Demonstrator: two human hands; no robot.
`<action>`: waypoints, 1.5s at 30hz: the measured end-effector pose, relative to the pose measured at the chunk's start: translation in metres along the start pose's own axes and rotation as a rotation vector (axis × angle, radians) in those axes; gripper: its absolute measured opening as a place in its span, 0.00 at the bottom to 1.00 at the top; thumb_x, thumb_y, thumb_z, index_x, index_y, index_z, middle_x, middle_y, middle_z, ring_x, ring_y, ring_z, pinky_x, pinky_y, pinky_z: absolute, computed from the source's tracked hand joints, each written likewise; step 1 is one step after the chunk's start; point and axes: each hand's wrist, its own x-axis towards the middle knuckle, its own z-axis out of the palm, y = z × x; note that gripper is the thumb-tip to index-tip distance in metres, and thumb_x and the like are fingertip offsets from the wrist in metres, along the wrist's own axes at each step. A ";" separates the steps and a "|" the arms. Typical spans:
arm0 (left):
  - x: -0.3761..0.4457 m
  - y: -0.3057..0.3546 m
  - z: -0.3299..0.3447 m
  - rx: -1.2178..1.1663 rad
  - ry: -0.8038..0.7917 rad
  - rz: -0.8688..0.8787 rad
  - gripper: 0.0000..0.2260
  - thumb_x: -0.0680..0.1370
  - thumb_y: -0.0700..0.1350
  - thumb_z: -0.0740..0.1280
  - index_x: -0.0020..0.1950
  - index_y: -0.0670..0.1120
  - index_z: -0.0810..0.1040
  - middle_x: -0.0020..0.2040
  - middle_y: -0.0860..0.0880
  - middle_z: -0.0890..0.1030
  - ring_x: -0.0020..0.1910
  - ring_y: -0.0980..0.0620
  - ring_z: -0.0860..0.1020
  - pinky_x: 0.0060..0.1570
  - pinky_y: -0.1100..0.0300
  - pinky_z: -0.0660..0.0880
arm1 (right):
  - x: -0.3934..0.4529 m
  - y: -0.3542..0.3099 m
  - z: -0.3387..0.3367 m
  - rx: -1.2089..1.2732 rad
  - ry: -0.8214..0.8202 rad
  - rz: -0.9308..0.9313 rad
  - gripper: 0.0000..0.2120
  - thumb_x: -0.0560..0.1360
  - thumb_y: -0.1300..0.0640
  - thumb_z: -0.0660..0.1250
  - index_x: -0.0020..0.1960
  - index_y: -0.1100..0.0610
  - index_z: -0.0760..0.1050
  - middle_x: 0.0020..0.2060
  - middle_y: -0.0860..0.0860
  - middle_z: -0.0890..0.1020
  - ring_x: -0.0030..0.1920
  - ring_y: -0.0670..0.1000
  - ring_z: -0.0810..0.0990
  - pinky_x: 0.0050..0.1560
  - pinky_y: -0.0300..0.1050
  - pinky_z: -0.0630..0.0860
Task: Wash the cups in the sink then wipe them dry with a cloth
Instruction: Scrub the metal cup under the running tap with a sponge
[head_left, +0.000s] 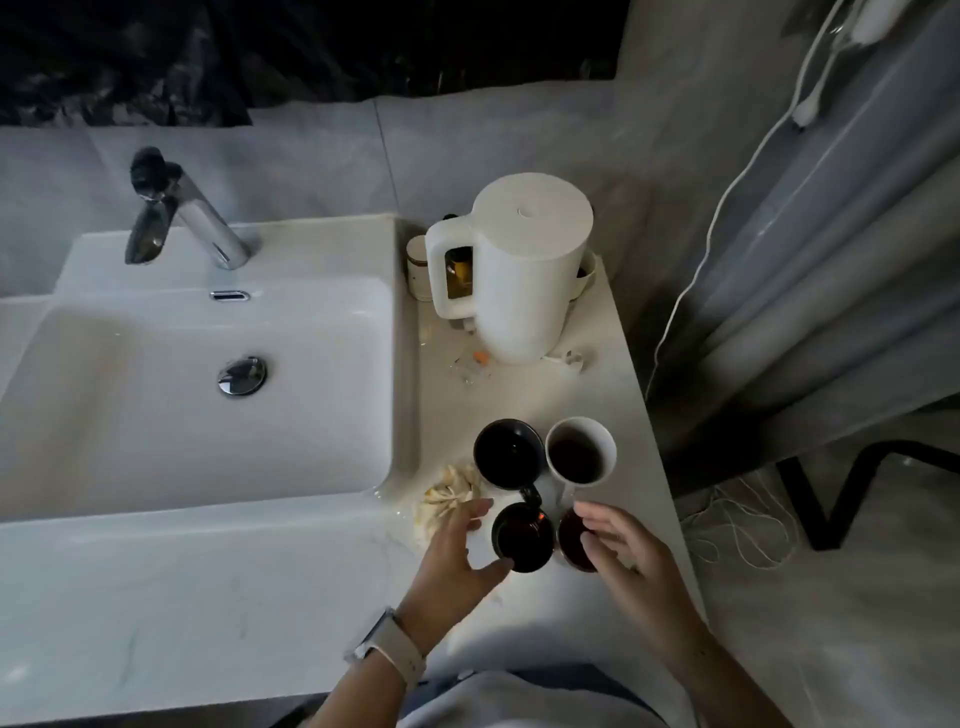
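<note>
Several cups stand on the counter right of the sink (208, 499). At the back are a black cup (506, 452) and a white cup (581, 451) with dark liquid. In front are a dark cup (521, 535) and another dark cup (571, 538), partly hidden by my right hand. My left hand (457, 553) is spread around the near dark cup's left side, thumb at its front rim, and holds nothing. My right hand (631, 558) hovers open by the right front cup. A crumpled pale cloth (447, 491) lies beside my left fingers.
A chrome faucet (176, 213) stands behind the basin, with the drain plug (241, 375) at its bottom. A white kettle (519, 270) and small jars stand at the back of the counter. A grey curtain (831, 249) hangs right; the counter edge drops off there.
</note>
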 end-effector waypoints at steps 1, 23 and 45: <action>0.002 0.001 0.005 0.033 -0.029 0.005 0.28 0.72 0.46 0.75 0.65 0.59 0.64 0.66 0.56 0.69 0.64 0.59 0.70 0.56 0.73 0.67 | 0.002 0.003 -0.004 0.005 -0.006 -0.007 0.15 0.77 0.59 0.66 0.61 0.46 0.77 0.57 0.39 0.80 0.59 0.38 0.76 0.61 0.40 0.73; -0.019 0.035 -0.011 0.143 0.235 0.152 0.33 0.62 0.63 0.77 0.61 0.66 0.66 0.59 0.67 0.73 0.58 0.67 0.73 0.53 0.78 0.67 | 0.006 -0.002 -0.016 0.049 -0.092 -0.007 0.14 0.78 0.60 0.65 0.59 0.45 0.77 0.55 0.40 0.82 0.58 0.38 0.78 0.59 0.36 0.74; 0.001 -0.026 -0.296 -0.314 0.435 0.284 0.34 0.59 0.56 0.77 0.63 0.52 0.72 0.59 0.60 0.79 0.61 0.63 0.76 0.59 0.70 0.71 | 0.059 -0.163 0.208 0.044 -0.059 -0.114 0.10 0.78 0.61 0.65 0.57 0.51 0.79 0.54 0.42 0.83 0.57 0.41 0.79 0.59 0.33 0.72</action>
